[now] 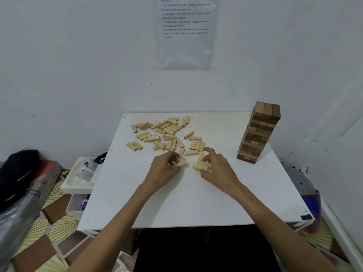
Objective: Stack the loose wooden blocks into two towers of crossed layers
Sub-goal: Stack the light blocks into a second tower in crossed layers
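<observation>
Pinching one block (181, 163), your left hand (164, 170) has its fingers curled; your right hand (221, 170) curls round a small cluster of blocks (201, 166). Tower (257, 132): one, at the far right edge of the surface (186, 203). Loose blocks (167, 132): several dozen, overlapping, exact count unclear, far left. Both hands mid-surface, well apart from tower and edges.

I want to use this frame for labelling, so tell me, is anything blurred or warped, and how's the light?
Head view: soft, even light, no harsh shadows on the table; blocks and tower are fairly sharp; the bag at the left edge is smeared; the wall sheet is too soft to read; the wide lens warps the edges of the frame.
</observation>
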Motion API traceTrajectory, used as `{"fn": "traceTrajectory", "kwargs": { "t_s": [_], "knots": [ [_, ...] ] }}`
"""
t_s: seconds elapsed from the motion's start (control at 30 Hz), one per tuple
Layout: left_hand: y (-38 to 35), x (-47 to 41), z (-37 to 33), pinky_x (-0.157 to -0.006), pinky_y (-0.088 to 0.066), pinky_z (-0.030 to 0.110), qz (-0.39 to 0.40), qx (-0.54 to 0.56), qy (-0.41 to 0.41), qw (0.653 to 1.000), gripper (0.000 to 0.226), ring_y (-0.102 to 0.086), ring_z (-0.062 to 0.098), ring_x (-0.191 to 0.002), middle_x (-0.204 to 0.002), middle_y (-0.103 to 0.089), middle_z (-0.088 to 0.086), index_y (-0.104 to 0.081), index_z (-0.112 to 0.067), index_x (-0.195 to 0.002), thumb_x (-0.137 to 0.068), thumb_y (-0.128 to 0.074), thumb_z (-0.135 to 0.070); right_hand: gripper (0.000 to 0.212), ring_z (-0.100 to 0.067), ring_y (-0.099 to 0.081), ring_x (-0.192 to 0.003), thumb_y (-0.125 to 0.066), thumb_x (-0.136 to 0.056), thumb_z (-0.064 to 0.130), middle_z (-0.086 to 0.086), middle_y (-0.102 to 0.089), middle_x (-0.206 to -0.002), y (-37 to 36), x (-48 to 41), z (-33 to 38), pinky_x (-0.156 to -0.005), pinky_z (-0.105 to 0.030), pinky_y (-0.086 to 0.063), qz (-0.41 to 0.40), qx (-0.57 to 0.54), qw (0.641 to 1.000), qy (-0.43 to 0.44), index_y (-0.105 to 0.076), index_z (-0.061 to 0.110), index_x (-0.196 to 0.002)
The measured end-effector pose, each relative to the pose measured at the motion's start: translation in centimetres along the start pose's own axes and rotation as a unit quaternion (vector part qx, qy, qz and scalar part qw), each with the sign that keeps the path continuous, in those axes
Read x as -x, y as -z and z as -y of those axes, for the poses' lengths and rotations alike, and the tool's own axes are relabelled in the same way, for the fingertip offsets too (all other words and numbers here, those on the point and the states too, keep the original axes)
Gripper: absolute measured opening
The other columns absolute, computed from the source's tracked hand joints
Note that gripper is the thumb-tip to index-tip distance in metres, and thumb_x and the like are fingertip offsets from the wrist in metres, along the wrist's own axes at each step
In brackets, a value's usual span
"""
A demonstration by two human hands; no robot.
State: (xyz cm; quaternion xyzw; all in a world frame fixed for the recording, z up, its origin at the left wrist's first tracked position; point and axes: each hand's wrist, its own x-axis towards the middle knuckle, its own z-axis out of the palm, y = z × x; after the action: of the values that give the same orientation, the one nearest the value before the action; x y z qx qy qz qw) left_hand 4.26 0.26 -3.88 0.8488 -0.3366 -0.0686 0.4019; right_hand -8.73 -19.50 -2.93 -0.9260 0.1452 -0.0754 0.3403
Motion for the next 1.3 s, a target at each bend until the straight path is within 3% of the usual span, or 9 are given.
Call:
{"fn": "traceTrajectory", "kwargs": {
  "t_s": [0.17,0.27,0.37,0.47,0.6,0.73,0.9,1.1,1.3],
  "knots": [
    [-2.8,4.3,-1.4,-0.074,-0.044,0.008,0.036,0.018,-0.009,0.999,0.035,-0.061,0.001,-0.086,-0.095,-0.07,-0.011,-0.066,-0.019,-0.116,-0.083,-0.079,-0.016,0.084,-0.004,-0.04,-0.118,-0.067,-0.086,0.021,0.026,-0.057,-0.12,-0.3,4.8,-1.7,-0.1,-0.031,-0.027,0.083,0.026,0.995,0.056,-0.019,0.041,-0.152],
    [-3.5,5.3,-2.1,-0.073,-0.04,0.006,0.034,0.011,-0.021,0.999,0.035,-0.06,0.0,-0.083,-0.095,-0.07,-0.012,-0.067,-0.018,-0.116,-0.083,-0.077,-0.02,0.088,-0.001,-0.046,-0.119,-0.07,-0.087,0.02,0.021,-0.056,-0.129,-0.6,5.3,-2.5,-0.104,-0.024,-0.036,0.082,-0.031,0.994,0.07,-0.018,0.038,-0.155],
    [-3.4,5.7,-2.5,-0.076,-0.041,0.011,0.066,0.017,-0.033,0.997,0.043,-0.06,0.002,-0.084,-0.103,-0.07,-0.012,-0.064,-0.017,-0.125,-0.083,-0.068,-0.026,0.085,-0.002,-0.047,-0.121,-0.074,-0.086,0.022,0.012,-0.047,-0.135,-0.9,5.5,-2.8,-0.102,-0.022,-0.042,0.031,-0.057,0.996,0.061,-0.025,0.028,-0.156],
    [-2.9,5.8,-2.4,-0.082,-0.041,0.012,0.125,-0.003,-0.054,0.991,0.059,-0.058,0.005,-0.091,-0.114,-0.066,-0.015,-0.056,-0.019,-0.136,-0.079,-0.061,-0.031,0.071,-0.007,-0.045,-0.113,-0.075,-0.087,0.024,0.009,-0.046,-0.123,-1.1,5.6,-3.2,-0.1,-0.025,-0.044,-0.029,-0.023,0.998,0.046,-0.041,0.023,-0.149],
    [-2.8,5.4,-2.1,-0.092,-0.044,0.029,0.164,-0.065,-0.056,0.983,0.074,-0.049,-0.002,-0.095,-0.118,-0.059,-0.02,-0.048,-0.028,-0.144,-0.078,-0.069,-0.053,0.042,-0.007,-0.044,-0.1,-0.069,-0.092,0.031,0.015,-0.055,-0.103,-0.7,5.6,-4.0,-0.096,-0.038,-0.045,0.01,0.028,0.999,0.044,-0.059,0.028,-0.133],
    [-4.4,5.6,-3.1,-0.091,-0.04,0.032,0.113,-0.092,-0.032,0.989,0.091,-0.048,0.003,-0.101,-0.115,-0.059,-0.019,-0.053,-0.031,-0.137,-0.063,-0.072,-0.081,0.035,-0.003,-0.044,-0.095,-0.069,-0.092,0.033,0.019,-0.059,-0.098,-0.1,5.4,-4.1,-0.094,-0.034,-0.044,0.036,0.03,0.998,0.049,-0.064,0.03,-0.127],
    [-6.4,6.2,-3.1,-0.092,-0.043,0.035,0.03,-0.076,-0.039,0.996,0.07,-0.051,0.009,-0.107,-0.113,-0.062,-0.014,-0.06,-0.028,-0.128,-0.069,-0.081,-0.06,0.027,0.001,-0.046,-0.095,-0.075,-0.086,0.043,0.017,-0.062,-0.089,0.2,5.6,-4.1,-0.087,-0.03,-0.044,0.043,0.024,0.998,0.043,-0.065,0.036,-0.111],
    [-5.3,5.4,-3.2,-0.088,-0.041,0.025,0.111,-0.024,-0.08,0.99,0.063,-0.048,0.003,-0.099,-0.117,-0.064,-0.019,-0.056,-0.03,-0.135,-0.077,-0.08,-0.038,0.07,0.006,-0.044,-0.099,-0.076,-0.084,0.052,0.021,-0.057,-0.1,1.5,5.1,-4.1,-0.081,-0.014,-0.035,0.143,0.016,0.989,0.023,-0.044,0.039,-0.144],
    [-4.6,5.2,-3.0,-0.088,-0.037,0.015,0.133,-0.049,-0.105,0.984,0.067,-0.046,0.003,-0.104,-0.12,-0.052,-0.013,-0.052,-0.026,-0.142,-0.082,-0.076,-0.041,0.054,0.001,-0.046,-0.096,-0.073,-0.088,0.047,0.02,-0.055,-0.101,1.8,4.5,-3.8,-0.079,-0.015,-0.035,0.177,0.043,0.982,0.051,-0.053,0.035,-0.137]
  ]
}}
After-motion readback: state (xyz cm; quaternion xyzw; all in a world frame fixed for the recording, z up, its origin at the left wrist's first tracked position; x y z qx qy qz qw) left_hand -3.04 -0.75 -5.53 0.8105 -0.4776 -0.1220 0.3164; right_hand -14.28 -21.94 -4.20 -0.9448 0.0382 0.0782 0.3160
